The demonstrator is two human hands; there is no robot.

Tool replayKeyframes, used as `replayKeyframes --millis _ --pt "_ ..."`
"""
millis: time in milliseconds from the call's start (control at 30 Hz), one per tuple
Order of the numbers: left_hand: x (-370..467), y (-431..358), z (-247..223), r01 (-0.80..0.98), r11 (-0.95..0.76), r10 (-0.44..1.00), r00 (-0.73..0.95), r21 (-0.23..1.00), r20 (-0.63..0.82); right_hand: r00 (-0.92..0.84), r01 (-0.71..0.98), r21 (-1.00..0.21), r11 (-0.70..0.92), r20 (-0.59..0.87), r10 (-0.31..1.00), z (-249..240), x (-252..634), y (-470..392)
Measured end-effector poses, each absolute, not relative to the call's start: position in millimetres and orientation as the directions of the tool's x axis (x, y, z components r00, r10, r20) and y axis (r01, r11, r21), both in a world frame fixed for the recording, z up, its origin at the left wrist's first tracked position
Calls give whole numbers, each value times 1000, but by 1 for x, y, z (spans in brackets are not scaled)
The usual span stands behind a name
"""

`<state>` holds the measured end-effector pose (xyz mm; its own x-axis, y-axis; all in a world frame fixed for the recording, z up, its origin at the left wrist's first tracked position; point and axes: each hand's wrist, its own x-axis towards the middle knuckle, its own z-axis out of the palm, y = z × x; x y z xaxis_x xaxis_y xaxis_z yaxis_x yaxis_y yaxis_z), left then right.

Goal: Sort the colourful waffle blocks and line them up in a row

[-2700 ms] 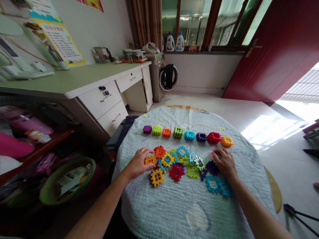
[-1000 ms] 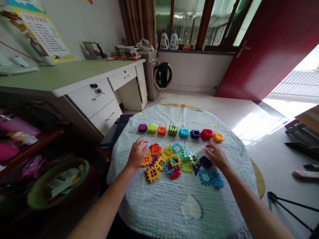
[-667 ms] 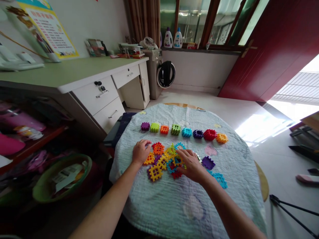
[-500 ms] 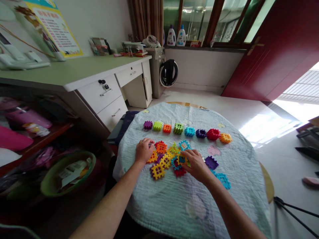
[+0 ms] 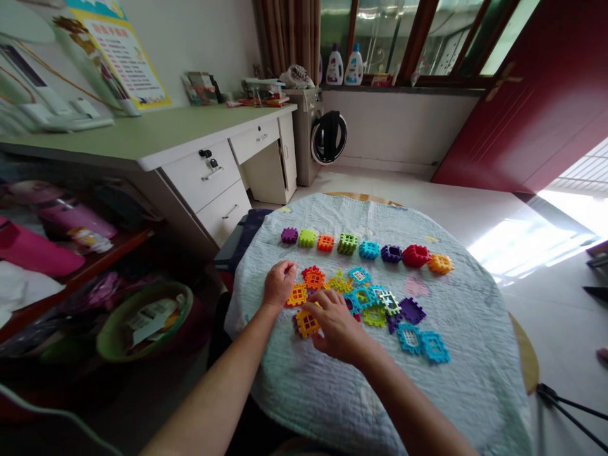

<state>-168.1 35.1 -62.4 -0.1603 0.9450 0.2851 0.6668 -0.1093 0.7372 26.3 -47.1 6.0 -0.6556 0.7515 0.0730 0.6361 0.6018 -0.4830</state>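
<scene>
Loose toothed plastic building squares lie heaped on the cloth-covered round table [image 5: 370, 392]. My left hand [image 5: 279, 283] rests at the heap's left side, fingers curled together; whatever they may hold is hidden. Close to it are an orange square [image 5: 297, 295] and a red-orange square [image 5: 314, 277]. My right hand [image 5: 336, 324] is over the front of the heap, thumb and fingers apart at the edge of a yellow square [image 5: 306, 323]. Right of that hand lie a lime square [image 5: 375, 316], a white-and-green square [image 5: 389, 303], a purple square [image 5: 412, 311] and blue squares [image 5: 434, 346].
Behind the heap runs a row of assembled cubes, from a purple cube [image 5: 289, 235] to a red block [image 5: 415, 256] and a yellow-orange cube [image 5: 441, 263]. A desk [image 5: 199, 136] stands left, near a green basket [image 5: 183, 326]. A black tripod leg [image 5: 570, 411] stands right.
My right hand has moved left and nearer, from the blue and yellow pieces to the yellow square, uncovering lime and white-and-green pieces. My left hand stays beside the heap. The view has shifted slightly.
</scene>
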Motion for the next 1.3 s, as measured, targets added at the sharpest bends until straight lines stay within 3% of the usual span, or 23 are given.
replayKeyframes --millis 200,767,1300 --pt "-167 35 -63 705 -119 943 -141 699 302 -654 683 -444 579 -20 756 -4 17 -46" --pt "-165 36 -65 798 -120 945 -91 591 315 -609 727 -418 544 -28 793 -9 24 -45" --pt "-166 36 -66 800 -118 947 -87 588 309 -620 733 -399 551 -58 783 -1 22 -44"
